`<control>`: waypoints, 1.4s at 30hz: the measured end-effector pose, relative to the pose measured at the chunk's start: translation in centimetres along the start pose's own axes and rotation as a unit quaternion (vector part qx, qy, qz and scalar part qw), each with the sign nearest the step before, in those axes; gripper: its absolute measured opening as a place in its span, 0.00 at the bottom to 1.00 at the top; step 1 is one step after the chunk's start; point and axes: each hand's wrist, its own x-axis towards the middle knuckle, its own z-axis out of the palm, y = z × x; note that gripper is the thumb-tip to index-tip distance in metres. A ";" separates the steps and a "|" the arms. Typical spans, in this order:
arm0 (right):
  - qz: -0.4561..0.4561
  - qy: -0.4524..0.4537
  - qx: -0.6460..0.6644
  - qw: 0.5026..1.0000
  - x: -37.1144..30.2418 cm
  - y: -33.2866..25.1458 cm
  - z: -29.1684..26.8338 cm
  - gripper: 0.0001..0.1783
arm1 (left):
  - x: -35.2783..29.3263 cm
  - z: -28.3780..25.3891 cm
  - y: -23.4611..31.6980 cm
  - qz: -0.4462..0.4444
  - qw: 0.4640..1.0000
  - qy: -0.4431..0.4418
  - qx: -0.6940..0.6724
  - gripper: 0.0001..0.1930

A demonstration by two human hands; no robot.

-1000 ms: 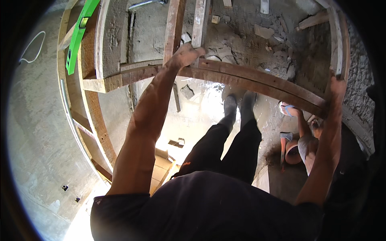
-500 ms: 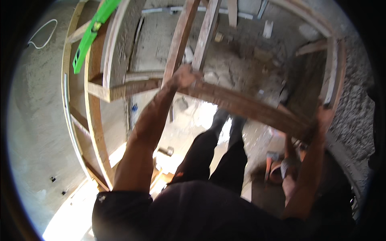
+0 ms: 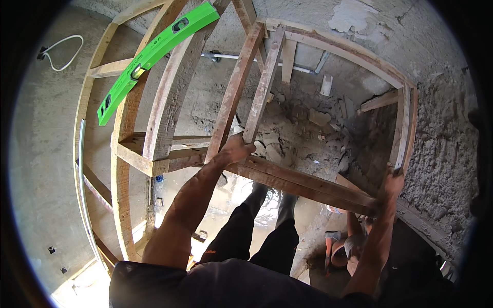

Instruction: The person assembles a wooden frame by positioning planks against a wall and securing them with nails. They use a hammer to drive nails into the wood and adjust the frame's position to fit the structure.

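Observation:
A long wooden plank [image 3: 303,184] runs across a timber frame [image 3: 169,118] in front of me. My left hand [image 3: 236,148] grips the plank's left end, where two upright boards [image 3: 257,82] meet it. My right hand [image 3: 393,182] is closed on the plank's right end, beside the frame's right post [image 3: 403,128]. My legs in dark trousers stand below the plank on wet ground.
A bright green spirit level [image 3: 154,54] lies across the frame's upper left. A white cable loop [image 3: 64,51] hangs on the concrete wall at left. Rubble and earth [image 3: 318,123] fill the pit behind the frame. Another person's hands [image 3: 349,241] show low right near an orange object.
The view has tilted up, showing more of the frame and the back wall. The plank sits lower in view and slopes down to the right. Both hands keep their grip.

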 end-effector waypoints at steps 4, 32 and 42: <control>0.033 -0.035 -0.036 0.998 0.3 -0.2 -0.1 0.36 | -0.2 -0.2 0.4 0.003 0.999 -0.010 -0.035 0.30; 0.114 -0.120 -0.019 0.986 -6.0 2.0 -2.3 0.45 | 2.5 0.1 -3.6 0.015 0.998 -0.021 -0.060 0.16; 0.073 -0.074 0.007 0.995 -7.0 2.9 -1.4 0.39 | 1.0 -0.3 -1.9 0.029 0.999 -0.012 -0.042 0.25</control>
